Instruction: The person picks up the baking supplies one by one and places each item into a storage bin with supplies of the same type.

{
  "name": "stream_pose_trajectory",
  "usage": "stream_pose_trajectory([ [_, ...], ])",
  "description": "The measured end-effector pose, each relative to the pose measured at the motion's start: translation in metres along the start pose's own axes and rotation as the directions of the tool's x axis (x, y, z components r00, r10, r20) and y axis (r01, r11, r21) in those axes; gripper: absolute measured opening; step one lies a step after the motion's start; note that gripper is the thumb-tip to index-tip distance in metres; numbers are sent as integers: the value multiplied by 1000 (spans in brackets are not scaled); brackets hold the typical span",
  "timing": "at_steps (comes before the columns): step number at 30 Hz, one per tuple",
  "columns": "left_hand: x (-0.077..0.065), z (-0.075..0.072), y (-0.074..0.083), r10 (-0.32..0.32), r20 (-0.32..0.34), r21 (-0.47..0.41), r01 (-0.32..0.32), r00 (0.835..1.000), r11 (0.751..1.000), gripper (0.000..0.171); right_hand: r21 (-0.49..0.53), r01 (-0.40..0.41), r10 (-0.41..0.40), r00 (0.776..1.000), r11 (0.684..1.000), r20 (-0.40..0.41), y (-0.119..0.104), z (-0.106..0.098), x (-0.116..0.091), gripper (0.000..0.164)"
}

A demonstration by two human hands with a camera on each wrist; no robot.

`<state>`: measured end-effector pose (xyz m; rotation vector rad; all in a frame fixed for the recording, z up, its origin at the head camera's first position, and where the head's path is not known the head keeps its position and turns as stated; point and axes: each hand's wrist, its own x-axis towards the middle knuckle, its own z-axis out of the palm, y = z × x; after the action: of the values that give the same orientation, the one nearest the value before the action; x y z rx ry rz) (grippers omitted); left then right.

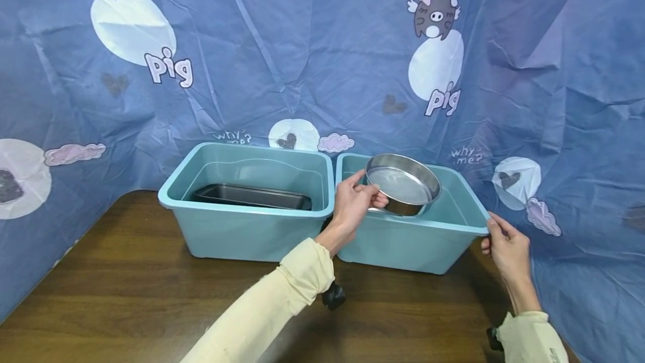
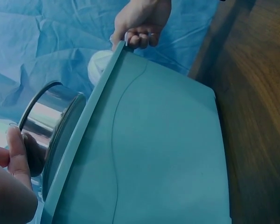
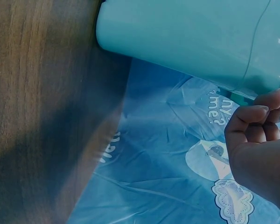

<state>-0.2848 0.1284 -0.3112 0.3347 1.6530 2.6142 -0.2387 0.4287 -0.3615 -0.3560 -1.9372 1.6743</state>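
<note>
My left hand (image 1: 351, 201) pinches the near left side of a round, shallow metal pan (image 1: 403, 184), thumb and fingers at its wall. The pan is tilted over the left half of the right-hand teal bin (image 1: 398, 251), hiding part of that bin's inside. In the left wrist view, the pan's shiny side (image 2: 49, 114) shows beside the bin's rim. My right hand (image 1: 509, 248) grips the rim at the bin's near right corner; in the right wrist view its fingers (image 3: 252, 114) are curled there.
A second teal bin (image 1: 237, 237) stands close on the left, with a dark rectangular baking pan (image 1: 257, 196) inside. Both bins are on a brown wooden table (image 1: 151, 307). A blue cloth (image 1: 302, 43) printed with pigs hangs behind and at the sides.
</note>
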Motion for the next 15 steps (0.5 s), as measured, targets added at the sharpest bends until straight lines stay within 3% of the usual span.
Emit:
stream_pose_trajectory([
  [8,2,1,-1,-9,-11,5,9,1000,1000,64,-66,45,-44,999,997,16,0,-1,-1,41],
  [15,3,4,0,5,-17,27,-5,1000,1000,64,-48,28,-27,999,998,27,-1,-2,0,42],
])
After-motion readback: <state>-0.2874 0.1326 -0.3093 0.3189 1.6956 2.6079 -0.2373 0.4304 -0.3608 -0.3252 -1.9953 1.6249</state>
